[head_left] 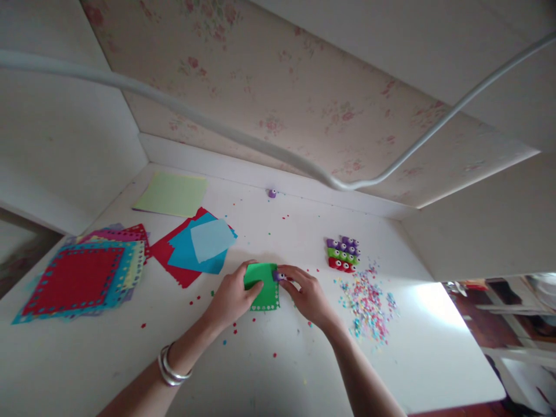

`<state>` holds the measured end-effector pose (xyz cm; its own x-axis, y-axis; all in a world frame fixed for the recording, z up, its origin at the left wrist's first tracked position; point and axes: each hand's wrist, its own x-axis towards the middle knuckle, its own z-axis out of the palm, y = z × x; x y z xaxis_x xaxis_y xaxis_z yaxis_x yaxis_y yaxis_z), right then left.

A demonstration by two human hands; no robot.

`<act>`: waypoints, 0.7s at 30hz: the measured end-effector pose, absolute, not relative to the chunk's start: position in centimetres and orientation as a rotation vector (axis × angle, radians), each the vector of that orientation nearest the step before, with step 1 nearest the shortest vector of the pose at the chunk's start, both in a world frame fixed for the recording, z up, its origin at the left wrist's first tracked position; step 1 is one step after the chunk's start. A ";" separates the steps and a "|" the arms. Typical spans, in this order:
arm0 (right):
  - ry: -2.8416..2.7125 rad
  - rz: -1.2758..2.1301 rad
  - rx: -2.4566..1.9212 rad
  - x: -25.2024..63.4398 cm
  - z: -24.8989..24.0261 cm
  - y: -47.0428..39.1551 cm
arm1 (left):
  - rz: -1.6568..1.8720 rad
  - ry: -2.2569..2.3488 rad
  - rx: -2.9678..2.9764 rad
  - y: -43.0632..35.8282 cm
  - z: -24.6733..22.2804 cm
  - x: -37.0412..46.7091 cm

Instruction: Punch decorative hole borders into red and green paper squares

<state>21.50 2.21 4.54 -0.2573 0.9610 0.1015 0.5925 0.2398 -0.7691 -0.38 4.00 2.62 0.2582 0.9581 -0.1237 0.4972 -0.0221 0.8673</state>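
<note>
The left hand pinches a green sheet, thumb on top; the right hand grasps a small purple punch at the sheet's edge, at three o'clock. Punched shapes line the sheet's near edge and lower right side. From the sheet, a second purple punch sits at twelve o'clock, rows of coloured punches at two, scattered confetti at three, a bordered paper stack at nine, and overlapping red and blue sheets at ten.
</note>
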 end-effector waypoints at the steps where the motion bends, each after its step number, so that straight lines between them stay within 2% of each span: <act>1: -1.966 0.815 -1.422 21.5 4.5 2.2 | 0.636 1.370 1.713 3.8 2.5 -0.3; 10: -1.887 0.789 -1.494 21.7 4.7 2.9 | 0.747 1.495 2.191 2.1 1.2 1.2; 15: -1.886 0.953 -1.505 21.4 5.0 3.7 | 0.819 1.593 2.366 2.0 2.3 0.9; 21: -1.873 1.028 -1.514 21.1 4.7 4.5 | 0.648 1.481 2.420 1.9 2.1 0.7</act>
<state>21.14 4.49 4.66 -0.2423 0.9679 -0.0666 0.5755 0.0882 -0.8130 0.72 1.86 2.06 0.3910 0.8861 0.2489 0.7842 -0.4623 0.4140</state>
